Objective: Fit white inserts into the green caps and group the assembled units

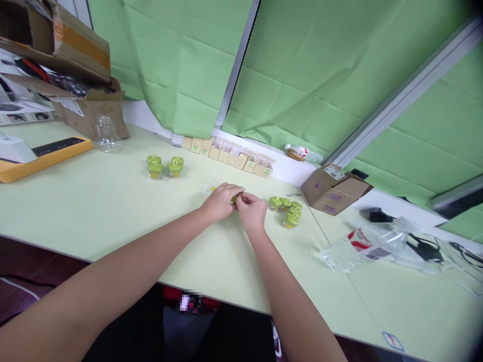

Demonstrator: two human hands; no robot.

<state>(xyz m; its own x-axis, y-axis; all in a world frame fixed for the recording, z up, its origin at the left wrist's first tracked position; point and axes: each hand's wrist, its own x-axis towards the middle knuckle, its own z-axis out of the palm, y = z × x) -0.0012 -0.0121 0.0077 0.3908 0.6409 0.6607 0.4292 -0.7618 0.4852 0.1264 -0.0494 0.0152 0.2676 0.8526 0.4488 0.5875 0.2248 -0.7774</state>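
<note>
My left hand [221,202] and my right hand [252,212] meet over the middle of the table. Between them shows a sliver of a small green-lidded container [233,199], mostly covered by my fingers. The left fingers wrap round it, while the right thumb and fingers pinch at its right side. Just behind the left hand lies a clear plastic piece [209,184] with a bit of yellow. Several matching clear containers with green lids [155,169] stand to the left. More green-lidded containers [290,219] cluster close to the right hand.
Small cardboard boxes [226,152] line the back wall. A clear jar [107,134] and an orange-edged device [49,157] sit at the left. Rightward are an open carton [334,188] and a large plastic bottle [364,246] on its side. The table's front edge [217,296] runs below my arms.
</note>
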